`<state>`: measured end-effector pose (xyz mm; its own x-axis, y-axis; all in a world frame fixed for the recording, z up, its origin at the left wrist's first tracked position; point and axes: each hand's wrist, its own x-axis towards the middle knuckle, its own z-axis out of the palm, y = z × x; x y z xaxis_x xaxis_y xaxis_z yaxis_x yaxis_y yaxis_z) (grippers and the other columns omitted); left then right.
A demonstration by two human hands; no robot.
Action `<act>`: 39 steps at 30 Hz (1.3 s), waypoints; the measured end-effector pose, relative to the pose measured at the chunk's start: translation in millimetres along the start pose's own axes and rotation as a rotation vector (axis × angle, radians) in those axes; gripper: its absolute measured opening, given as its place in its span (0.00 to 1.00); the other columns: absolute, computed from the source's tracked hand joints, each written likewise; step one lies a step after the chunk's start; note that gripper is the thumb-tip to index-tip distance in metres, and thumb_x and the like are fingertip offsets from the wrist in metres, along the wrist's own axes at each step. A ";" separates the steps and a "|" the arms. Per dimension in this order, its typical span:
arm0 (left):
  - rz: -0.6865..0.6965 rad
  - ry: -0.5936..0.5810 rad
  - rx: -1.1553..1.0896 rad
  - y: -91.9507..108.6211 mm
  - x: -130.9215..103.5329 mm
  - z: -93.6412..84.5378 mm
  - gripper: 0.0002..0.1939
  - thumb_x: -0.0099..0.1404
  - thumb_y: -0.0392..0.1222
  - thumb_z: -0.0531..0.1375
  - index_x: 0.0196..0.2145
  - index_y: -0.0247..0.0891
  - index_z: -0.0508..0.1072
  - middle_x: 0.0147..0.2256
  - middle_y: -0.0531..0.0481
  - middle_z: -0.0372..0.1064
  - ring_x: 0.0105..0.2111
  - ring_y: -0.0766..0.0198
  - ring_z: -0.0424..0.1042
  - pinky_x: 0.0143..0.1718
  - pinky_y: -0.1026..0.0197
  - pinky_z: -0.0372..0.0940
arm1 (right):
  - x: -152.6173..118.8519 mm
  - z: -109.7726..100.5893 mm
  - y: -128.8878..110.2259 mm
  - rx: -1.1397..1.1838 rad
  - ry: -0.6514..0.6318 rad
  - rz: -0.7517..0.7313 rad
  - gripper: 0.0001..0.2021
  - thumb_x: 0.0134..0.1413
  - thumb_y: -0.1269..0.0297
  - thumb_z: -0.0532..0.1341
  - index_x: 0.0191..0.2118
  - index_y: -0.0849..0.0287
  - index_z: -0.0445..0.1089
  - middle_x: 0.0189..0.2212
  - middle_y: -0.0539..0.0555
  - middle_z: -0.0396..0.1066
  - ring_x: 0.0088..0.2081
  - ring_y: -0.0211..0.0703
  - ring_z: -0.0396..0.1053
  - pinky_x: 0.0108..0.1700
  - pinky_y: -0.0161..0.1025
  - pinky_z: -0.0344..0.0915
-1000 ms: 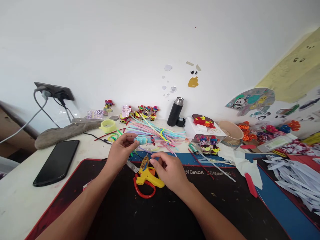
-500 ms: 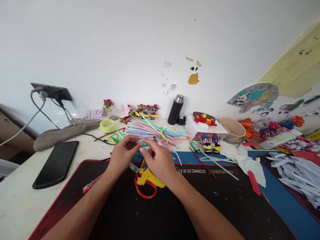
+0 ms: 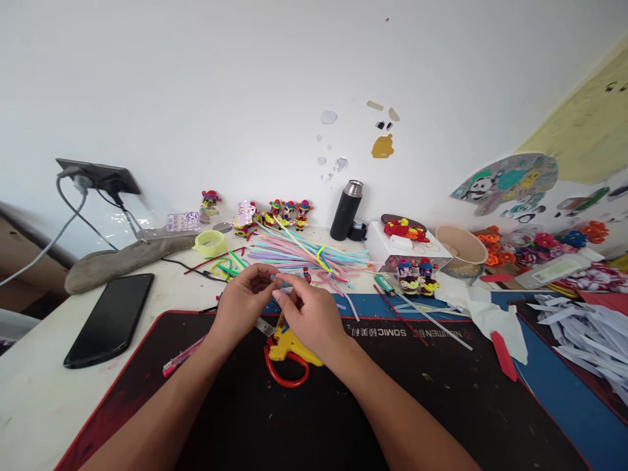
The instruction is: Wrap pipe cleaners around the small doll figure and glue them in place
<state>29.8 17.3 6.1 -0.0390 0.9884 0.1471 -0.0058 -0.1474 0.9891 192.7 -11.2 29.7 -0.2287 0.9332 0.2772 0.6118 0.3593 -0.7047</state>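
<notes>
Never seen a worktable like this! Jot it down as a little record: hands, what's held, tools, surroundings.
Left hand: fingers pinching a small blue piece
Right hand: fingertips at the same piece; grip unclear
Held piece: mostly hidden by fingers
Tools below hands: yellow glue gun, red-handled scissors
Behind: pastel pipe cleaners, black flask
Far left: black phone
Far right: white paper strips

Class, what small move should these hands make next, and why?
Perhaps the right hand should turn the small blue piece slightly while the left hand steadies it: both hands meet at it and hide most of it.
</notes>
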 end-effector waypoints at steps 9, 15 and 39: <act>-0.006 0.016 0.028 -0.6 -0.4 0.1 0.19 0.52 0.49 0.73 0.39 0.40 0.77 0.36 0.49 0.77 0.38 0.54 0.79 0.43 0.53 0.73 | -2.6 1.8 3.0 0.022 -0.002 0.014 0.16 0.70 0.58 0.62 0.58 0.54 0.77 0.26 0.48 0.77 0.26 0.41 0.70 0.32 0.36 0.58; -0.002 0.015 0.053 0.8 -1.2 0.4 0.18 0.53 0.49 0.72 0.40 0.40 0.78 0.38 0.48 0.78 0.39 0.53 0.80 0.43 0.52 0.74 | -4.5 2.4 4.9 -0.008 -0.024 0.004 0.17 0.70 0.58 0.62 0.60 0.52 0.76 0.26 0.48 0.77 0.27 0.42 0.71 0.33 0.36 0.59; -0.142 -0.027 0.043 2.3 -0.6 -1.2 0.18 0.53 0.50 0.72 0.41 0.41 0.83 0.41 0.44 0.84 0.43 0.47 0.81 0.44 0.51 0.73 | -6.6 -0.6 7.3 -0.249 -0.096 0.011 0.20 0.73 0.56 0.59 0.65 0.49 0.71 0.32 0.52 0.82 0.33 0.48 0.79 0.36 0.38 0.63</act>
<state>28.6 16.4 8.3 -0.0135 0.9999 0.0054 0.0338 -0.0049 0.9994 199.1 -14.7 23.1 -0.2846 0.9377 0.1993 0.7794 0.3474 -0.5214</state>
